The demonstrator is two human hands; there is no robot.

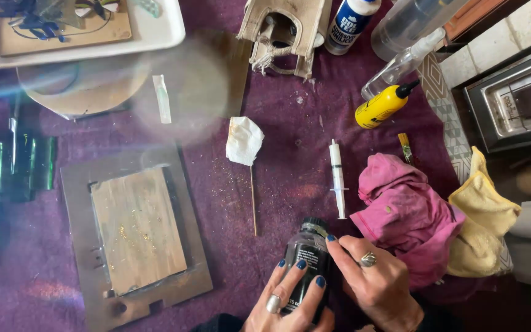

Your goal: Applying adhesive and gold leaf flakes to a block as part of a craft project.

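A dark glass bottle with a black cap lies near the bottom edge, its cap pointing away from me. My left hand wraps it from below with fingers over the label. From the right, my right hand grips the upper body, one fingertip close to the cap. Both hands wear a ring and blue nail polish. Just beyond the bottle lies a white syringe. A thin wooden stick lies to its left, below a crumpled white tissue.
A wooden panel with gold flecks sits in a grey frame at left. Pink cloth and yellow cloth lie right. Behind are a yellow squeeze bottle, a clear spray bottle, a glue bottle, a white tray and a green glass piece.
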